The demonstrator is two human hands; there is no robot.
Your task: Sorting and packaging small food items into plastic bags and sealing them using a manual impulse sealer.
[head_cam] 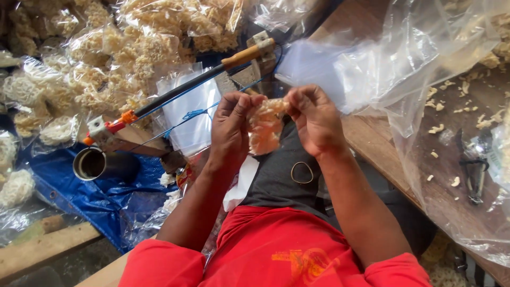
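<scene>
From the head camera, a blue tarpaulin (114, 204) covers the floor on the left, and many clear bags of pale noodle-like crackers (106, 58) lie piled on it. At the right stands a wooden table (380, 154) with crumbs and a large loose plastic sheet (425, 48) over it.

The left hand (229, 125) and the right hand (314, 121) meet in the middle, over the lap. Both are curled narrow, and their fingertips pinch one small clear bag of crackers (264, 127) between them.

Just beyond the hands is a lever tool with a wooden handle (247, 55). A rubber band (302, 172) lies on the dark cloth on the lap. A dark metal cup (95, 163) stands on the tarpaulin, well apart from the hands.
</scene>
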